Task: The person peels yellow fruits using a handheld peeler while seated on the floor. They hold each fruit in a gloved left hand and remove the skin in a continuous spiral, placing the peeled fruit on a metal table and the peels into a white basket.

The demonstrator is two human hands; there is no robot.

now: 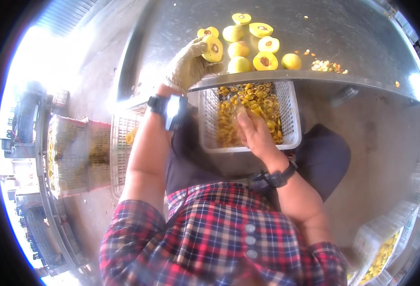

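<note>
My left hand, in a knitted work glove, holds a halved yellow fruit, its cut face and brown pit cavity showing, at the left of the metal table. Just behind it lies another cut half. To the right are several cut halves, such as one by the edge, and whole-looking round fruits. My bare right hand is closed around the handle of a tool whose far end is blurred, above a white plastic crate of yellow fruit pieces.
A small heap of pale and brown kernels or pit pieces lies near the table's edge. White crates stand at my left, beside stacked crates of yellow fruit. Another fruit-filled crate is at the lower right.
</note>
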